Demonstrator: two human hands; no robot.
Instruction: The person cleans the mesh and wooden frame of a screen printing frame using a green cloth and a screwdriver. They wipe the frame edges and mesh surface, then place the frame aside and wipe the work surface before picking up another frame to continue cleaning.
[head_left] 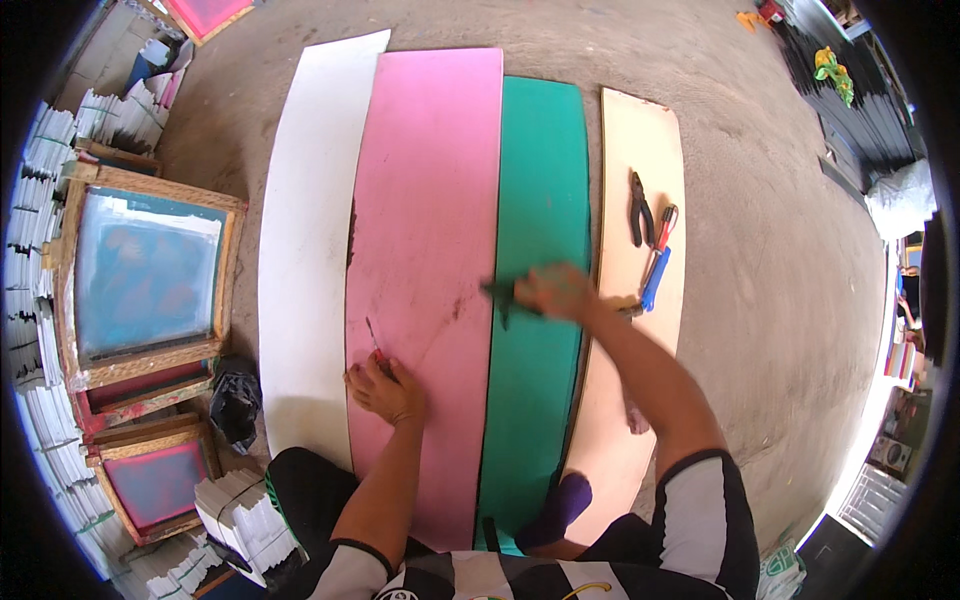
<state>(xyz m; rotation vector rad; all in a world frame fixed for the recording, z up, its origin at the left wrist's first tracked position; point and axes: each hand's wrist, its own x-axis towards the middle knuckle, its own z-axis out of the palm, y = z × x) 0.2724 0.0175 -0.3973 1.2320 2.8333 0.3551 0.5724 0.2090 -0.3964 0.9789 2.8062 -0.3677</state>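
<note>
Concrete floor (760,300), four boards side by side. My left hand (385,388) pinches a thin red-handled tool (374,343) on the long pink board (425,250); right hand (553,291) grips a dark scrap (500,293) over the green board (540,200). Pink board bears a few marks; most looks untouched.

The right hand (555,292) is smeared by motion, so the dark thing (500,293) in its fingers cannot be made out, and the same hand hides the near end of the blue-handled tool (654,280) on the cream board (640,150). The left hand (385,388) covers most of the thin red-handled tool (373,338), leaving only its tip showing. The pink board (425,200) and green board (540,180) run under the person's body at their near ends, and the stacks of white paper (45,160) are cut off by the dark rim.
</note>
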